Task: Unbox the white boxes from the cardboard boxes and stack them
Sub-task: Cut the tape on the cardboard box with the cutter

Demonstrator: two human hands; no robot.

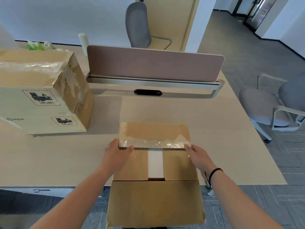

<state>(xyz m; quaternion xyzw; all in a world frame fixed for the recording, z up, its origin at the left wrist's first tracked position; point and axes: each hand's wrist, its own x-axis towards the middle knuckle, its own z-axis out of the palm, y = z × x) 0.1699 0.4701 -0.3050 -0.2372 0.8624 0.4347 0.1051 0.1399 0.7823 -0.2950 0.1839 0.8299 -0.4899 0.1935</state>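
A: At tabletop's (214, 146) near edge – cardboard box (155, 164), front flap hanging down, far flap (154, 132) up w/ torn tape. White box (156, 163) shows btwn inner flaps.

B: Hands?

A: Left hand (118, 152) & right hand (197, 156) both grip far flap's corners. Two taped cartons (41, 91) stacked far left.

- Bright, even light; soft shadows fall on the bench (66, 154).
- Glare glints off the clear tape (153, 143).
- Wide-angle bending at the edges; slight overall softness.
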